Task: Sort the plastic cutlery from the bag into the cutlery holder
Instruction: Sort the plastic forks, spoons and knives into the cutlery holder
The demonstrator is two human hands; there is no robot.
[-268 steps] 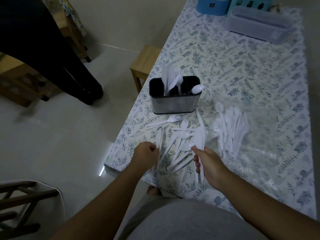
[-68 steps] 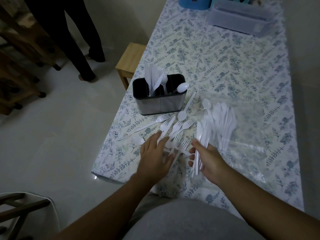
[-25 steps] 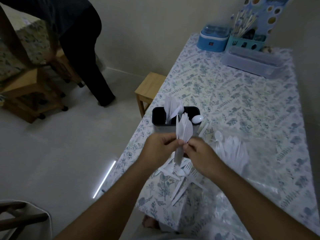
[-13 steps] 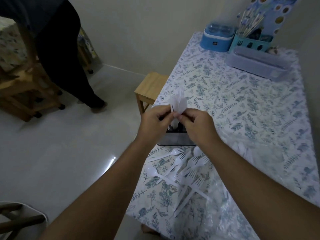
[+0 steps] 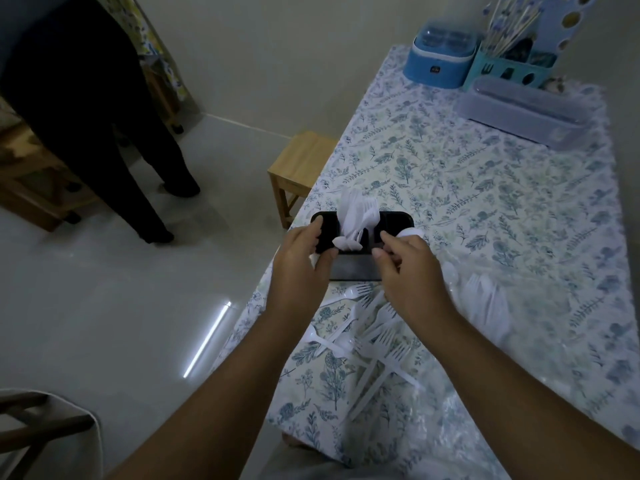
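Both forearms reach forward from the bottom of the view, over the near edge of the counter point(image 5: 450, 188) with its leafy cloth, and meet at the cutlery holder point(image 5: 356, 268), a dark bin with a metal front that stands near the counter's left edge. The left hand point(image 5: 298, 268) sits at the holder's left end, wrist straight, its fingers point(image 5: 317, 225) loosely spread with the tips resting on the rim and the thumb across the front wall; it grips no cutlery. The right hand point(image 5: 408, 271) hovers at the holder's right half, palm turned down, fingers half curled and apart, holding nothing that can be seen. A bunch of white plastic cutlery point(image 5: 358, 216) stands upright in the middle compartment, handles down, and 1 spoon bowl point(image 5: 410, 232) pokes out at the right end. Loose forks point(image 5: 377, 327) lie scattered on the counter between the forearms, just in front of the holder. More white pieces point(image 5: 485, 299) lie in the clear bag point(image 5: 519, 327) to the right of the right wrist. A wooden stool point(image 5: 301, 164) stands on the floor beside the counter
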